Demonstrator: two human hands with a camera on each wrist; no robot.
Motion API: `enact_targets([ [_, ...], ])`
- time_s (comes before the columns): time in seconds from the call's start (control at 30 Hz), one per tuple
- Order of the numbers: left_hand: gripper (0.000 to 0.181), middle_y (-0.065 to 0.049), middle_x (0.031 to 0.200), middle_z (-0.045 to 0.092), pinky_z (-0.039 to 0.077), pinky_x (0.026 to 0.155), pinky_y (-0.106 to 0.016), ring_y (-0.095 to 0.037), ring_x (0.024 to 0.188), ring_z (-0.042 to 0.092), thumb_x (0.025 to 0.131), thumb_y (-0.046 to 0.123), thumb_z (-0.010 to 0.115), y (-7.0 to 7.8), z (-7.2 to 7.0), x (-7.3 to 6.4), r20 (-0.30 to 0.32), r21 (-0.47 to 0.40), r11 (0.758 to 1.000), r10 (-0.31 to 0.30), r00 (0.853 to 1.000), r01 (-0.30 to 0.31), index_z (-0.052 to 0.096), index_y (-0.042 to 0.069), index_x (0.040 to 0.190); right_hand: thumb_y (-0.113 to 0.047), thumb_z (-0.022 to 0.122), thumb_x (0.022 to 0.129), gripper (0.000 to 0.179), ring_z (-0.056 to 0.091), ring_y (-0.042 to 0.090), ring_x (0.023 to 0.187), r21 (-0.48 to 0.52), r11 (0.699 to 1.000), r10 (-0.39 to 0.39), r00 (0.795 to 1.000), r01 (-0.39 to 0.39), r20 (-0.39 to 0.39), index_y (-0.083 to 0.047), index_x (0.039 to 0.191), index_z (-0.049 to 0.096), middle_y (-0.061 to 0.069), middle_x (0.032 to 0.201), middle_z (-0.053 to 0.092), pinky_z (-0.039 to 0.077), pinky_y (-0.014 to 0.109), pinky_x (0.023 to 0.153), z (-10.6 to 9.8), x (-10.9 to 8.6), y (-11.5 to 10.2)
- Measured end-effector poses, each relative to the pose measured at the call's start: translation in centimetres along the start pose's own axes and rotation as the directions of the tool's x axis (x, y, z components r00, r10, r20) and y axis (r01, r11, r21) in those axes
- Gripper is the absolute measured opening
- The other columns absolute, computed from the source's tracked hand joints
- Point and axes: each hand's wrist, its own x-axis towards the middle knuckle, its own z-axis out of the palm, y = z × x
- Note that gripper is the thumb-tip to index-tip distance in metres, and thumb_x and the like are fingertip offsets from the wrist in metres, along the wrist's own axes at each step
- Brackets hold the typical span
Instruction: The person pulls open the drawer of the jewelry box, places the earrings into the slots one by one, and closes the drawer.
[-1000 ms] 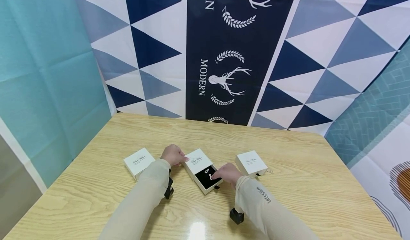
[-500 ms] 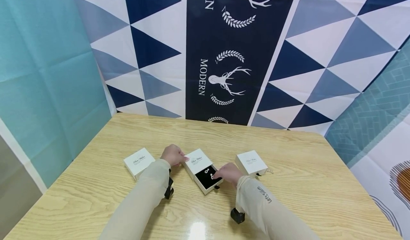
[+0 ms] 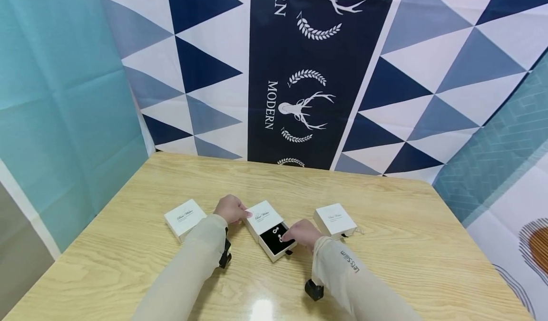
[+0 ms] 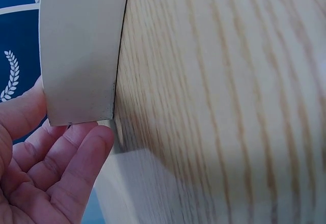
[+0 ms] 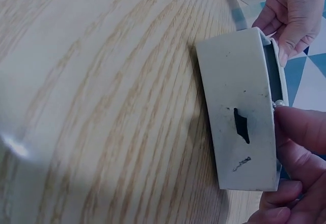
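The middle white jewelry box (image 3: 262,216) has its drawer (image 3: 274,255) partly pulled out towards me, showing a black lining. In the drawer lie two small earrings (image 3: 275,230), silvery with pearls. My left hand (image 3: 231,209) grips the back left side of the box's sleeve, thumb on top and fingers bent under the edge in the left wrist view. My right hand (image 3: 303,233) reaches in over the drawer's right wall, digits bent, with a tip right on the nearer earring (image 5: 278,104). Its lower fingers (image 5: 282,191) curl beside the drawer's outer wall.
A second white box (image 3: 185,218) lies to the left, partly behind my left sleeve. A third box (image 3: 335,218) stands on the right, with a thin chain (image 3: 358,230) hanging out. All rest on the wooden table (image 3: 385,245). A patterned cloth (image 3: 299,50) hangs behind.
My right fingertip shifts very slightly over the nearer earring. Left hand and boxes keep their places; the head view tilts a little.
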Motion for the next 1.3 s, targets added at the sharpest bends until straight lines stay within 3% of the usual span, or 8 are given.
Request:
enact_targets([
  [0.27,0.013,-0.002,0.066,0.062,0.037,0.047,-0.021,-0.01,0.05,0.049,0.081,0.014,0.077,0.14,-0.2,-0.15,0.005,0.012,1.0,-0.002,1.0,0.002,0.07,0.003,0.078,0.001,0.063,0.084,0.012,0.057,0.036,0.107,-0.036,0.999,-0.014,0.999,0.016,0.049,0.009,0.091,0.069,0.013,0.096,0.067,0.043,0.048,0.095,-0.08,-0.17,-0.35],
  [0.67,0.014,-0.003,0.071,0.064,0.039,0.048,-0.02,-0.011,0.052,0.052,0.082,0.013,0.077,-0.1,-0.62,-0.46,0.012,0.022,1.0,0.004,1.0,-0.004,0.07,0.002,0.078,0.0,0.066,0.084,0.01,0.061,0.026,0.095,-0.053,0.998,-0.041,0.997,0.044,0.06,0.008,0.089,0.07,0.012,0.089,0.067,0.048,0.042,0.088,0.48,-0.2,-0.45],
  [0.97,0.014,-0.003,0.071,0.064,0.039,0.048,-0.02,-0.011,0.052,0.052,0.081,0.013,0.077,0.07,-0.55,-0.41,0.008,0.009,1.0,0.002,1.0,-0.002,0.07,0.002,0.077,0.001,0.063,0.085,0.01,0.062,0.029,0.098,-0.051,0.998,-0.018,0.998,0.021,0.068,0.008,0.09,0.069,0.013,0.091,0.067,0.047,0.04,0.09,0.38,-0.17,-0.59],
  [1.3,0.013,-0.002,0.072,0.065,0.038,0.047,-0.02,-0.011,0.051,0.052,0.081,0.014,0.077,0.18,-0.33,-0.2,0.003,0.021,1.0,0.002,1.0,-0.002,0.071,0.003,0.079,0.003,0.064,0.083,0.012,0.061,0.027,0.097,-0.065,0.996,-0.054,0.997,0.057,0.056,0.009,0.09,0.069,0.013,0.091,0.067,0.048,0.04,0.089,0.15,-0.18,-0.57],
])
